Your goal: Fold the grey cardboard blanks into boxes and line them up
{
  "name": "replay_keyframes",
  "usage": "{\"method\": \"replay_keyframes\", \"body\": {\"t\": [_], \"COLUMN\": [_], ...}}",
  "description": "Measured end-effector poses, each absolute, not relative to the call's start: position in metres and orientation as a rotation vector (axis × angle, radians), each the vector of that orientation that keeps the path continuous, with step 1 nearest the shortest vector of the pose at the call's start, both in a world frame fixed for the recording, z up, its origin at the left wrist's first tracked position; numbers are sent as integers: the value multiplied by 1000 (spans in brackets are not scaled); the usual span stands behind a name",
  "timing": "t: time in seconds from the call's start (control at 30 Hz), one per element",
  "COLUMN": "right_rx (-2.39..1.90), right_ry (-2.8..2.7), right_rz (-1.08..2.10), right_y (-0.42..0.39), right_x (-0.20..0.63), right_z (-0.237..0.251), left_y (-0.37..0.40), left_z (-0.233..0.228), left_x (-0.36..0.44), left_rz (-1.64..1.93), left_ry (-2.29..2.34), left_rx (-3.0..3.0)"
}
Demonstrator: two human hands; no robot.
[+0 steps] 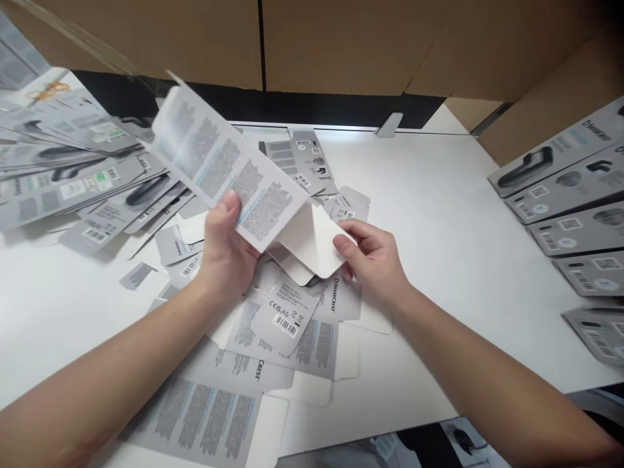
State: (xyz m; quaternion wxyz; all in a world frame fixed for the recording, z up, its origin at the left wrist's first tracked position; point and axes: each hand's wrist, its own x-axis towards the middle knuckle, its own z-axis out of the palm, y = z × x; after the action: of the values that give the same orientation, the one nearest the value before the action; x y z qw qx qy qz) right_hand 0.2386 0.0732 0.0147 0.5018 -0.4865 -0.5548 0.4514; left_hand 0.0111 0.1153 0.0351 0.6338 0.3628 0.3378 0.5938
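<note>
A grey printed folding carton is held tilted above the table, text panel facing up. My left hand is closed round its near side, with the thumb on the printed face. At the carton's right end my right hand pinches a white end flap between thumb and fingers. Beneath both hands lies a loose heap of flattened cartons, some showing barcodes and the SilverCrest name. The inside of the held carton is mostly hidden.
Stacks of flat cartons fan out at the left. Several erected boxes stand in a row at the right edge. Brown cardboard walls the back of the white table. More printed boxes show below the front edge.
</note>
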Motion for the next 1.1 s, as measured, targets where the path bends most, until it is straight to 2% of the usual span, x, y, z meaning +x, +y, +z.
{"method": "replay_keyframes", "body": {"t": [0.17, 0.37, 0.8, 0.97, 1.1], "right_rx": [-1222, -1278, -1408, -1352, -1158], "right_ry": [-1465, -1459, -1416, -1398, -1457], "right_rz": [1002, 928, 890, 878, 1004], "right_y": [71, 71, 71, 71, 69], "right_x": [237, 237, 240, 239, 239], "right_z": [22, 20, 18, 17, 15], "left_y": [115, 116, 119, 122, 126], "left_z": [36, 26, 14, 19, 27], "left_x": [11, 10, 8, 9, 10], "left_rz": [1452, 1445, 1449, 1441, 1439], "left_ry": [823, 671, 580, 636, 721], "left_rx": [827, 866, 945, 880, 809]}}
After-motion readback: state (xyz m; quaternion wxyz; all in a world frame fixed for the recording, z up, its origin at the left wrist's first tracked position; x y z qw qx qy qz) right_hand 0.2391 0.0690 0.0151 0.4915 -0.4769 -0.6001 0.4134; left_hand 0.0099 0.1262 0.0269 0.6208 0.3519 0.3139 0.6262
